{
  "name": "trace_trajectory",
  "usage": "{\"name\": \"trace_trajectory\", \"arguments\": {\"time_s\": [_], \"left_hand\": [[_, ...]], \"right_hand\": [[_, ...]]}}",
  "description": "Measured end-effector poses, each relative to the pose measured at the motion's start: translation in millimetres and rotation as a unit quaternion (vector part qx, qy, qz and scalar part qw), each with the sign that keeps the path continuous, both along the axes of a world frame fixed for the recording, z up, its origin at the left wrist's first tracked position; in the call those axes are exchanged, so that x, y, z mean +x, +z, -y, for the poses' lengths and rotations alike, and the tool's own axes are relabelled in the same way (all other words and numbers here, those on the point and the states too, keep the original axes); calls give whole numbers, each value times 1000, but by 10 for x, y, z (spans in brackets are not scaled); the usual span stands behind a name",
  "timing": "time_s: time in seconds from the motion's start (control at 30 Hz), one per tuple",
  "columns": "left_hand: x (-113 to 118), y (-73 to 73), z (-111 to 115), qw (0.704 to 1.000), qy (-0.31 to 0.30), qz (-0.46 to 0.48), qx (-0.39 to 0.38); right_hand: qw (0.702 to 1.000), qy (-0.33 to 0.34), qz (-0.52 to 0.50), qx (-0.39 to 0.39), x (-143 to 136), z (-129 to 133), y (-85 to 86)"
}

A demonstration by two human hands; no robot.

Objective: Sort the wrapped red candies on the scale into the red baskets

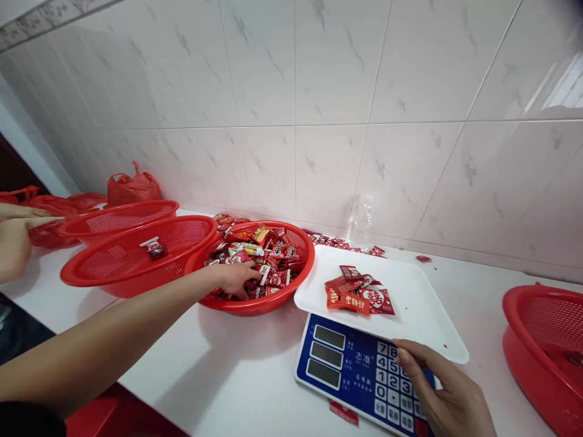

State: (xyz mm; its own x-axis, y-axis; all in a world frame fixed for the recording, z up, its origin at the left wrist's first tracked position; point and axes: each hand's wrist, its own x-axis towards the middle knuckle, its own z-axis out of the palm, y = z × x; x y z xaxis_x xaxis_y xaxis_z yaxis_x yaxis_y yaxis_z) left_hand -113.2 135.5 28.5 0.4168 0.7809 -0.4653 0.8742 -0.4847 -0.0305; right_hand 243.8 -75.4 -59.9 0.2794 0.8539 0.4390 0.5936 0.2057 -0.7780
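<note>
My left hand (237, 279) reaches into a red plastic basket (307, 267) heaped with wrapped candies (273, 258). Its visible fingers are apart, touching the candies; some fingertips are hidden among the wrappers. On the right, a blue electronic scale (359, 379) carries a white tray (421, 303). A small pile of red wrapped candies (355, 294) lies on that tray, among them a packet (378, 300) with a white round print. My right hand (444, 388) is over the keypad, thumb and index finger pinched together at the tray's front rim. Whatever they may hold is hidden.
Two more red baskets stand at the left, the nearer (93, 276) with a candy packet inside. Another basket (523, 358) is at the right edge. A red plastic bag (134, 185) and a clear bottle (364, 218) sit by the wall. Another person's hand (16, 243) shows at far left.
</note>
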Motion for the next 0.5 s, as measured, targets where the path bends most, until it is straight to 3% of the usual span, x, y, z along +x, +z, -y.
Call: {"name": "trace_trajectory", "arguments": {"time_s": [0.3,0.5], "left_hand": [[0,-68,-51,996,19,51,65],[-55,21,-74,978,74,166,105]], "right_hand": [[1000,-1,-18,4,-34,-5,23],[1000,9,-9,23,-43,-16,39]]}}
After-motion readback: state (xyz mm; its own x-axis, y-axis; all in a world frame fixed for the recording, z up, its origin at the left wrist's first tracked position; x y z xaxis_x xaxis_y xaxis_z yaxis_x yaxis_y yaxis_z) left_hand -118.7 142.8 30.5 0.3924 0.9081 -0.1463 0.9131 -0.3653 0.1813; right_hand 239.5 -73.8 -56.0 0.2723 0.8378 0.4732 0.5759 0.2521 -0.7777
